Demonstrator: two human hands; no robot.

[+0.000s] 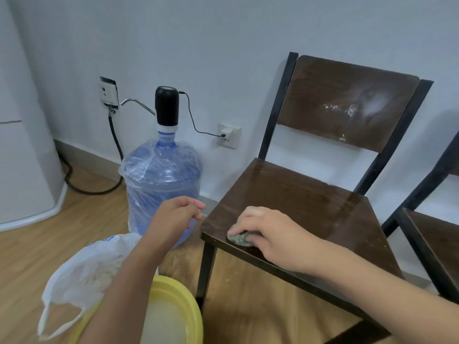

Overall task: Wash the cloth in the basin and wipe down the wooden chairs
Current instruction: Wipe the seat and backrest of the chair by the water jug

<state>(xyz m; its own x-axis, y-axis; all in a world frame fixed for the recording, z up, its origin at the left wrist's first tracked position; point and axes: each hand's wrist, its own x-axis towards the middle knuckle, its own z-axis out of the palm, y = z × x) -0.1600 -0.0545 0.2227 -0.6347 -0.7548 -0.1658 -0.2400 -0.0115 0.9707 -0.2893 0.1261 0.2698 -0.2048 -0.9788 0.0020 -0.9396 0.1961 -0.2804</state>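
The right hand's fingers (244,225) curl down over a small green cloth (240,238), pressing it onto the front left corner of the wooden chair (310,202) seat. The right hand (270,232) covers most of the cloth. The left hand (177,214) hangs loosely half-curled and empty just left of the seat, before a blue water bottle (161,180). Below it sits the yellow basin (183,304), beside a white plastic bag (87,271) on the floor.
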